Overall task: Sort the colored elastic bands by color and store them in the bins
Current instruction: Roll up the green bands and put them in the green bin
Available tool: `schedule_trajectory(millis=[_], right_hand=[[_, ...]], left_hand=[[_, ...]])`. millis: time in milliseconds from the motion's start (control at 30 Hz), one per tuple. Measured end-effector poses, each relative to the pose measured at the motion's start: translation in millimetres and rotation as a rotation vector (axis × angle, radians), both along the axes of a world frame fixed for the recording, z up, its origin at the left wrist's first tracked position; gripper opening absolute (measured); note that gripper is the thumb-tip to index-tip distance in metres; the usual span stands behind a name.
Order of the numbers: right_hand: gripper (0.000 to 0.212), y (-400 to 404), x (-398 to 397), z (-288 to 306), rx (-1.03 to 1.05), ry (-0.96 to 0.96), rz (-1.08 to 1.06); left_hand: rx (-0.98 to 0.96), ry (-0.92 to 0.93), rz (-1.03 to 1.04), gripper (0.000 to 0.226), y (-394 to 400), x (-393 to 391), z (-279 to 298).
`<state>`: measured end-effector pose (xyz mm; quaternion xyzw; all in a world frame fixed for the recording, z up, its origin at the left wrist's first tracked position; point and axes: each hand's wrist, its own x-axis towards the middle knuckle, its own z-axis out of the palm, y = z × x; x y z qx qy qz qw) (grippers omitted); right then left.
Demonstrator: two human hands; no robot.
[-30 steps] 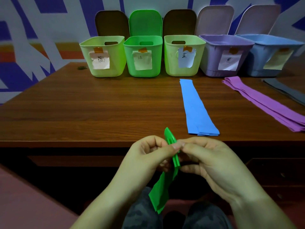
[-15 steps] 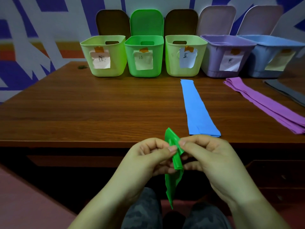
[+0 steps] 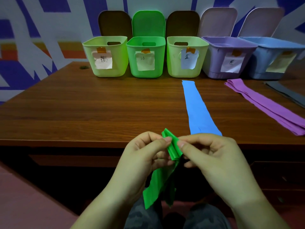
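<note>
Since a second ago, both hands, left hand (image 3: 145, 151) and right hand (image 3: 212, 156), have folded more of the thin green elastic band (image 3: 171, 149), pinching it before the wooden counter (image 3: 99, 109); its bright green plastic bin (image 3: 146, 57) awaits, while flat blue (image 3: 198, 111) and purple (image 3: 264, 103) bands remain unsorted.

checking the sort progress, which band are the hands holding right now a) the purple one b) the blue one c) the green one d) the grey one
c: both the left hand and the right hand pinch the folded top of the green band, while the blue band, purple bands and grey band lie on the table.
</note>
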<state>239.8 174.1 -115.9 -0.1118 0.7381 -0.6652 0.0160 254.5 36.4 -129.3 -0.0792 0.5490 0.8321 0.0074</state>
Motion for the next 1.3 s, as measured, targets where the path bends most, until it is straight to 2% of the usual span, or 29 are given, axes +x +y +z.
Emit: schedule_trajectory(millis=[233, 400, 467, 533, 667, 800, 1000, 1167, 1300], right_hand=[[0.017, 1, 6, 0, 0.028, 0.049, 0.009], [0.009, -2, 7, -3, 0.076, 0.103, 0.018], [0.008, -4, 8, -3, 0.042, 0.085, 0.032], [0.016, -6, 7, -3, 0.006, 0.046, 0.034], [0.012, -5, 2, -2, -0.045, -0.032, 0.031], [0.002, -2, -2, -1, -0.07, -0.114, 0.014], [0.014, -2, -3, 2, -0.026, -0.098, 0.008], [0.022, 3, -5, 4, -0.07, -0.096, -0.084], [0.027, 8, -7, 9, -0.021, -0.016, -0.133]], left_hand=[[-0.015, 0.037, 0.014, 0.016, 0, 3, 1], [-0.008, 0.027, 0.0, 0.024, 0, 5, 3], [0.006, 0.018, 0.002, 0.027, 0, 4, 4], [0.015, 0.016, 0.004, 0.026, 1, 3, 4], [0.046, 0.018, 0.0, 0.019, 2, 0, 4], [0.03, 0.021, -0.023, 0.022, 1, 0, 2], [0.043, 0.035, -0.049, 0.021, 2, 2, 3], [0.028, 0.036, -0.047, 0.019, 0, 4, 7], [-0.019, 0.047, -0.044, 0.013, -1, 7, 9]])
